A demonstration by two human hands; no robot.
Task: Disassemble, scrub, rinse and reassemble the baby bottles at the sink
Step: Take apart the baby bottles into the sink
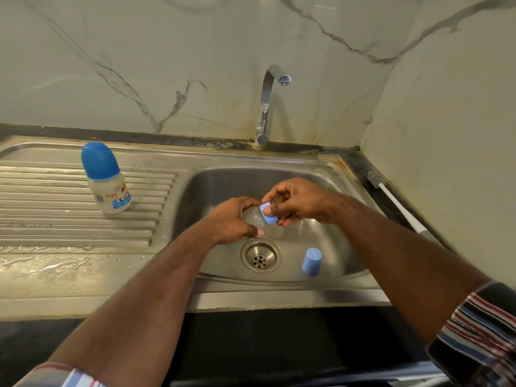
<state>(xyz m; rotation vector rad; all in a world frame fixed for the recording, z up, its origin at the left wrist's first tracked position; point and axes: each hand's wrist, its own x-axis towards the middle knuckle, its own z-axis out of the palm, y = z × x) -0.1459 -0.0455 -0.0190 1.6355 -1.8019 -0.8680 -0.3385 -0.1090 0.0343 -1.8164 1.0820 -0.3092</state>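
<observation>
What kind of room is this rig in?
Most likely a home kitchen: a stainless steel sink with ribbed drainboard, a curved chrome tap against a veined marble-look wall, and a white long-handled bottle brush on the dark counter.

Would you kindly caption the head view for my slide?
Over the sink, left hand holds a bottle; right hand grips its blue collar.

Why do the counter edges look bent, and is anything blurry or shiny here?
Head view: the wide-angle lens bows the sink rim and counter edges; glare streaks the wet drainboard; the sleeve at the lower right is smeared; the bottle in both hands looks soft.
</observation>
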